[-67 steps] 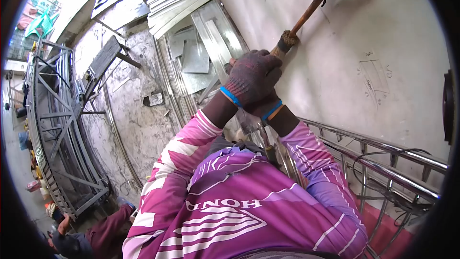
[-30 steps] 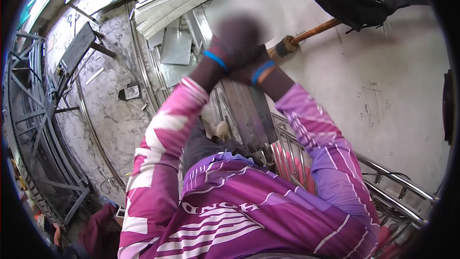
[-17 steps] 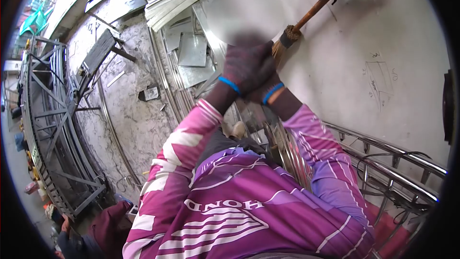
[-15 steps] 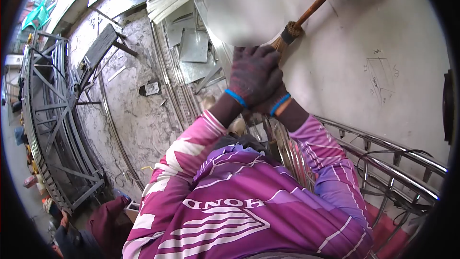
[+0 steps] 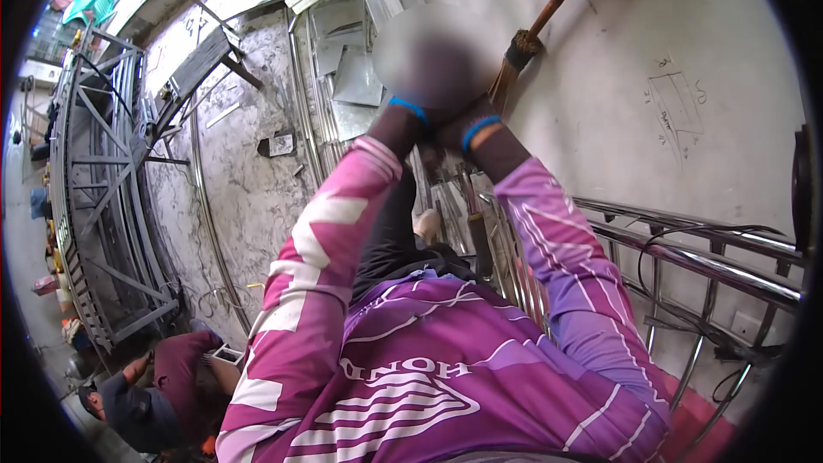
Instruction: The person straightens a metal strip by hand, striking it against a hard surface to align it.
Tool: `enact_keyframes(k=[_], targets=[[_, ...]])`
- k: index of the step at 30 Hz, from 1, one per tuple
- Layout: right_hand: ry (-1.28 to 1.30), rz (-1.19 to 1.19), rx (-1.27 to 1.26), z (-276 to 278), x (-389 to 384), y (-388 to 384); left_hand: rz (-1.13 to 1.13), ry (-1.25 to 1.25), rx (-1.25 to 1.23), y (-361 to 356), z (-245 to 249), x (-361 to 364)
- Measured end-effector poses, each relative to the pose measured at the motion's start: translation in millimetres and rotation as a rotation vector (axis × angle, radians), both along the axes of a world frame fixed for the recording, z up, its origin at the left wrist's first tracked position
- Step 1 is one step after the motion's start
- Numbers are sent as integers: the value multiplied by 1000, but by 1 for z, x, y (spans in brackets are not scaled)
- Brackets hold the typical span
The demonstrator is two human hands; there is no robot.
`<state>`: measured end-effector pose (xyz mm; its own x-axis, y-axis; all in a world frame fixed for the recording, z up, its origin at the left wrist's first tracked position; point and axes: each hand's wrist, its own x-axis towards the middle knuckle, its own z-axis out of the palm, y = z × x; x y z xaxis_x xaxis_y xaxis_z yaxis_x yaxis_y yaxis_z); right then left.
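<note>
Both of my hands wear dark gloves with blue cuffs and are held together in front of me. A round blurred patch covers most of my left hand (image 5: 437, 69), so its fingers and anything in them are hidden. My right hand (image 5: 470, 113) is against it, low and to the right, its fingers also hidden. Just right of the hands, a broom (image 5: 519, 50) with a wooden handle leans at the pale wall. Flat metal sheets (image 5: 357, 77) lie on the floor to the left of the hands.
Chrome rails (image 5: 703, 270) with black cable stand at the right. A grey metal truss (image 5: 94, 180) runs along the left. Another person (image 5: 141, 403) is low at the bottom left. Long metal bars (image 5: 210, 223) and a dark bench (image 5: 201, 73) are on the floor.
My joined hands have shifted slightly left and up, into the blurred patch. The view has turned a little, and more of the person at the bottom left shows.
</note>
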<state>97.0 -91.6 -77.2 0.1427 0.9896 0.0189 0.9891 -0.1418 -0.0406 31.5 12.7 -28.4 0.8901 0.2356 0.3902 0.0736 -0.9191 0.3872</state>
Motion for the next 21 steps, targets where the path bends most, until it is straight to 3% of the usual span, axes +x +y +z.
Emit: enact_keyframes(k=[2,5,6,8,11,16,17,21], targets=[[-165,-30,173,-2,-16,-25,21,-46,3,-35,3,-19],[-117,-7,178,0,-12,-27,40,-172,13,-62,1,-22],[-97,4,189,3,-9,-23,-47,-194,-62,-61,4,-20],[-48,30,212,8,-4,-10,-164,-139,-250,-56,6,-21],[33,56,237,11,6,12,-161,-54,-287,-39,10,-20],[185,38,254,6,21,40,-84,-229,-320,19,6,12],[562,-62,-340,80,34,71,-50,-258,-321,37,-2,22],[520,-67,-269,75,62,126,76,-97,-424,120,-3,57]])
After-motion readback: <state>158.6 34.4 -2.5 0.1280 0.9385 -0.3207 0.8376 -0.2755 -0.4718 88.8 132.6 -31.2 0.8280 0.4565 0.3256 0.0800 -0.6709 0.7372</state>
